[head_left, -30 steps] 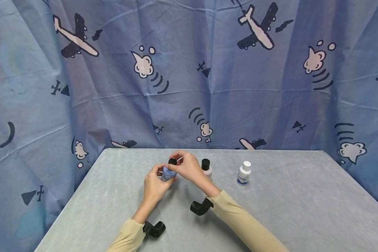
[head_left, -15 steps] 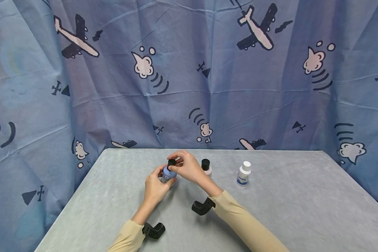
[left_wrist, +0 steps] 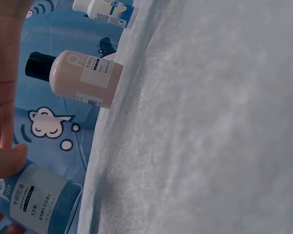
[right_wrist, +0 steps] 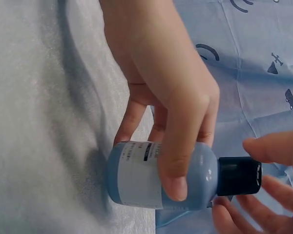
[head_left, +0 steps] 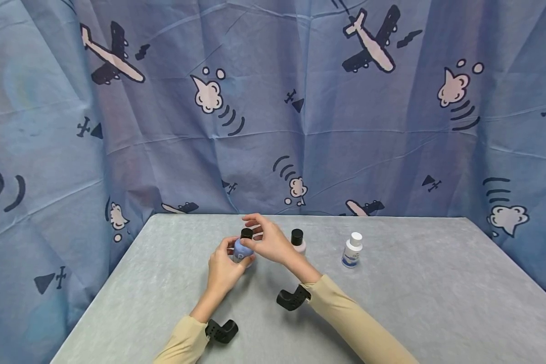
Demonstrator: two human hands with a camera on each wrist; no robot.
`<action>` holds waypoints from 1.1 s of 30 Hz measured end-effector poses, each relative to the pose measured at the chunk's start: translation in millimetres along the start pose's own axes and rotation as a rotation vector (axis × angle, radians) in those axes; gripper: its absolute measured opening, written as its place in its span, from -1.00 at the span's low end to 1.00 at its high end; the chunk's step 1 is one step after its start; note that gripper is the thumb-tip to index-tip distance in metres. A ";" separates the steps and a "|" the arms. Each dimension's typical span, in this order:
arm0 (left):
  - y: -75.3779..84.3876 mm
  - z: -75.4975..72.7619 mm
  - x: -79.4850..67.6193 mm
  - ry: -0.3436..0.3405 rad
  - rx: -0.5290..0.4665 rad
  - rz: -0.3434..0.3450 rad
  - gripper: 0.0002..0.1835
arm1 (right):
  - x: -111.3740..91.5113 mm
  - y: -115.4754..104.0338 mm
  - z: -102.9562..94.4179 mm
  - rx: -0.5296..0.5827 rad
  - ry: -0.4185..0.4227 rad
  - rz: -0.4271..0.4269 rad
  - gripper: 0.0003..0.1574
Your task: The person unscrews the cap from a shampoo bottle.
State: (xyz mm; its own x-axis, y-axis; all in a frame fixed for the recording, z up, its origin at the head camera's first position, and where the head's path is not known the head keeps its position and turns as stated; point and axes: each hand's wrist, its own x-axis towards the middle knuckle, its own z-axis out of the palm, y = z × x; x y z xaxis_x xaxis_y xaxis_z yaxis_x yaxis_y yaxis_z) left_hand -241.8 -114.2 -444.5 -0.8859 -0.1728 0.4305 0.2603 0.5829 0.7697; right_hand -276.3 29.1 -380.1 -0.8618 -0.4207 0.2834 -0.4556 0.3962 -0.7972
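My left hand (head_left: 224, 268) grips a small blue bottle (right_wrist: 205, 170) with a white label, its thumb across the front and fingers behind. The bottle stands upright at the table's left-centre; whether its base touches the table I cannot tell. Around its black cap (right_wrist: 239, 175) hovers my right hand (head_left: 273, 245), with loosely spread fingers. In the right wrist view the thumb sits a little apart from the cap, while the other fingers are beyond it. Just right of my right hand is a pale pink bottle (left_wrist: 88, 75) with a black cap, partly hidden in the head view.
A white bottle (head_left: 352, 251) with a white cap and blue label stands farther right on the grey cloth-covered table (head_left: 418, 293). Behind the table hangs a blue curtain (head_left: 255, 116) printed with planes and clouds. Both wrists wear black camera mounts.
My right hand's fingers have loosened and spread from round the black cap, which shows more now. The blue bottle shifted very slightly left in my left hand. The other bottles stay put.
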 end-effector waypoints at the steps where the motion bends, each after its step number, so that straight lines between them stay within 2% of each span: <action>1: 0.1 0.1 0.0 0.002 0.005 0.000 -0.43 | 0.1 -0.1 0.5 -0.014 0.016 0.019 -0.39; 7: 1.2 0.7 0.2 0.020 0.020 0.003 -0.42 | 0.1 -2.2 2.4 -0.077 0.093 0.100 -0.53; 12: 0.3 1.8 -0.1 0.031 0.019 0.032 -0.44 | 0.1 -2.2 1.1 -0.118 0.109 0.086 -0.65; 26: -0.9 0.3 0.2 -0.039 -0.018 0.033 -0.44 | -0.6 -0.3 -3.2 -0.128 0.032 -0.033 -0.65; 33: -0.3 -1.3 -1.2 -0.090 -0.062 0.034 -0.42 | -1.5 0.6 -4.7 -0.125 -0.015 -0.050 -0.64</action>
State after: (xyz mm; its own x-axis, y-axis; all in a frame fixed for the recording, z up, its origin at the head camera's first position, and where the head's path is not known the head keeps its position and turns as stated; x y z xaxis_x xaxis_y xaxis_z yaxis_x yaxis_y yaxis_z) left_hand -240.2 -115.2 -444.6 -0.9064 -0.0805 0.4147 0.3113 0.5364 0.7845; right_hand -276.4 33.8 -378.5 -0.8341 -0.4542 0.3129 -0.5232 0.4721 -0.7095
